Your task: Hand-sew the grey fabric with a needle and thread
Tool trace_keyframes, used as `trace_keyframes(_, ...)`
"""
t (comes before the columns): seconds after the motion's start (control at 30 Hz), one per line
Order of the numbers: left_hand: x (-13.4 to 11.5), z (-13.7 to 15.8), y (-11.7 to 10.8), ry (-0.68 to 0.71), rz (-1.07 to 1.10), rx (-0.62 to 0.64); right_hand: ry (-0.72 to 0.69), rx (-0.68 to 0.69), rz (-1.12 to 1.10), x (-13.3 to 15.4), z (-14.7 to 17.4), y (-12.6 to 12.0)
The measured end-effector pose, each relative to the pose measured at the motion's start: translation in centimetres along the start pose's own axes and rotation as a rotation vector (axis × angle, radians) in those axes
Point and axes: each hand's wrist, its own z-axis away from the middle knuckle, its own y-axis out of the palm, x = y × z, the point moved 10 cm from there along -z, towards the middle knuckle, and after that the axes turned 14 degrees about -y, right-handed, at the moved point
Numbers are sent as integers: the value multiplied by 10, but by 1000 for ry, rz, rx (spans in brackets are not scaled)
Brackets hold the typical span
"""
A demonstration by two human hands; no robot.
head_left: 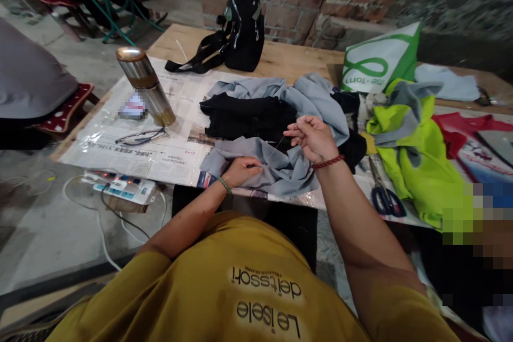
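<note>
Grey cloth (276, 179) lies bunched at the table's front edge. My left hand (242, 172) is closed on its left part, with a small dark bit showing at the fingertips. Above the cloth, my right hand (316, 141) is raised with thumb and forefinger pinched together. A thin pale thread (279, 141) runs taut from those fingers down to the grey cloth; whether a needle is in the pinch is too small to make out. Just behind both hands lie a folded black garment (248, 115) and more grey fabric (320, 99).
On the newspaper-covered table (96, 128) stand a steel flask (148, 85) and glasses (140, 136). Scissors (385, 192) lie right, beside a yellow-green garment (417, 155). A black bag (244, 32) and a white-green bag (380, 61) are behind. A power strip (124, 188) hangs below the left edge.
</note>
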Motion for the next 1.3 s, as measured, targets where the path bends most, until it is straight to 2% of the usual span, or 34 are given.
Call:
trace_keyframes(0.27, 0, 0, 0, 2, 4, 10, -119, -115, 79, 41, -32, -41)
trace_keyframes(0.47, 0, 0, 0, 2, 5, 7, -195, -214, 161, 72, -43, -68)
trace_keyframes(0.63, -1, 1, 0, 7, -7, 4, -234, -278, 162, 88, -50, -88)
trace_keyframes(0.77, -1, 0, 1, 10, -23, 3, -314, -284, 169, 102, -58, -103)
trace_keyframes(1.0, -1, 0, 0, 4, -6, 5, -432, -373, 242, 129, -68, -130)
trace_keyframes(1.3, -1, 0, -1, 6, -17, -7, -464, -482, 323, 148, -76, -151)
